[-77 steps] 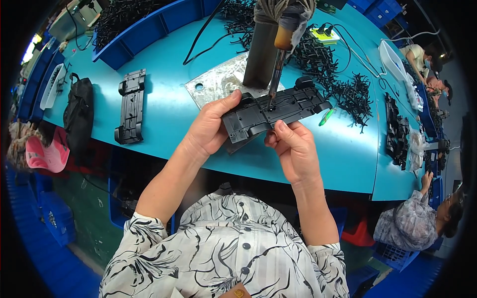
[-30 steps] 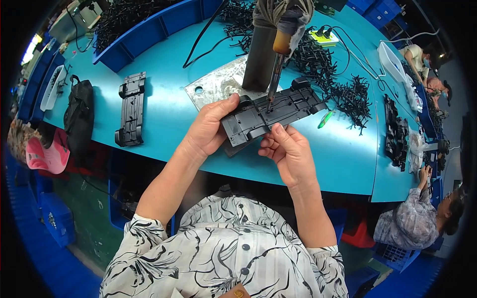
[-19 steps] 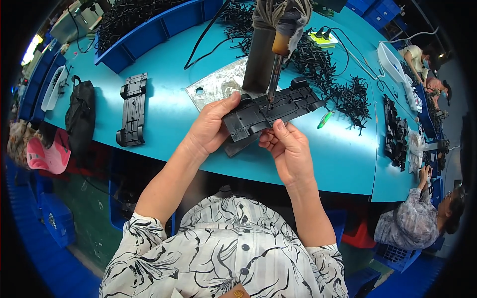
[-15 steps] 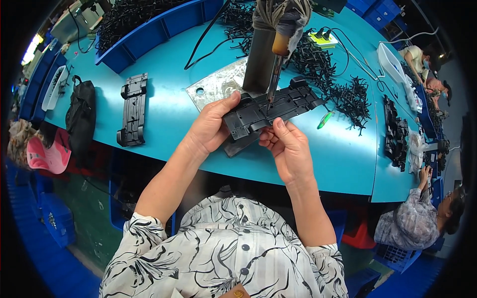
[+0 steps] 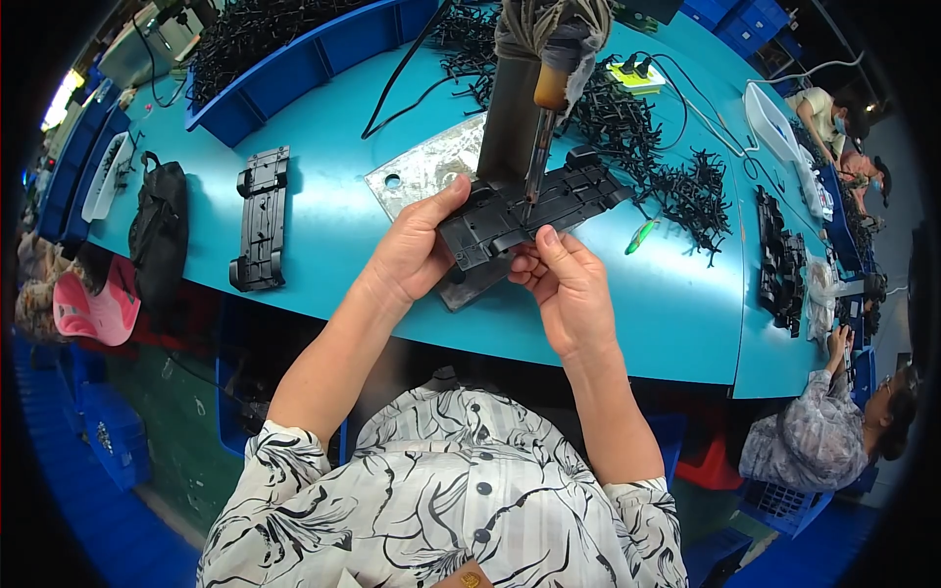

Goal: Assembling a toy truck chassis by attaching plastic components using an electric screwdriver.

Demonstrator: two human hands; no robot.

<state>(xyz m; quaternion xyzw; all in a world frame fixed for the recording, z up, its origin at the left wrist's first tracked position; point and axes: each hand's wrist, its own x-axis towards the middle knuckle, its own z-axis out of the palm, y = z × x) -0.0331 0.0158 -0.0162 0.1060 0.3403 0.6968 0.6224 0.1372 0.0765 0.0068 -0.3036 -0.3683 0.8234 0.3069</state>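
Observation:
A black plastic toy-car chassis (image 5: 573, 208) is held tilted between my two hands over the bench. My left hand (image 5: 414, 243) is closed on its left end, thumb on top. At the near edge, my right hand (image 5: 572, 286) pinches it between thumb and curled fingers, partly hidden beneath. A soldering iron (image 5: 541, 137), fixed upright on a metal post (image 5: 504, 122), points down with its tip at the middle of the chassis. Whether the tip touches the plastic I cannot tell. Under the post lies a scuffed metal plate (image 5: 407, 165).
A second chassis (image 5: 263, 223) and a black bag (image 5: 160, 211) lie to the left. Black branching parts (image 5: 691, 201) heap up behind the iron, near a green tool (image 5: 641, 236). A blue bin (image 5: 323, 64) stands far left. A co-worker (image 5: 809, 436) sits at right.
The chassis has shifted slightly left and toward me under the iron, its right end moving most. Both hands keep their grip.

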